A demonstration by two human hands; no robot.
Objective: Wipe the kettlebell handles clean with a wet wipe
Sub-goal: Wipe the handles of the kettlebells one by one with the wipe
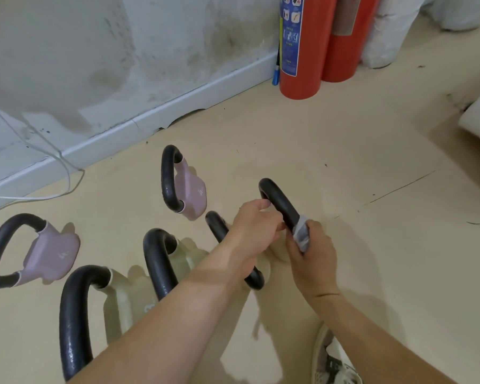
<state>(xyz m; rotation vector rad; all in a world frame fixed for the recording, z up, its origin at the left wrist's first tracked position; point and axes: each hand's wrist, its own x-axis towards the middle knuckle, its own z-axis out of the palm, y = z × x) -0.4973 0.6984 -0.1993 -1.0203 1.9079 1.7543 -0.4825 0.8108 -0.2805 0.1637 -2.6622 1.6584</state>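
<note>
Six kettlebells, cream and mauve with black foam-covered loop handles, are seen on a beige floor (344,162). Nearest the shoe (333,361), a cream kettlebell's handle (278,202) is steadied by the closed left hand (250,231), while a grey wet wipe (302,233) is clamped around it by the right hand (313,253).

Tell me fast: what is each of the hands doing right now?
Left hand: closed around the black kettlebell handle, steadying it.
Right hand: closed on the wet wipe, which is wrapped around the same handle.
</note>
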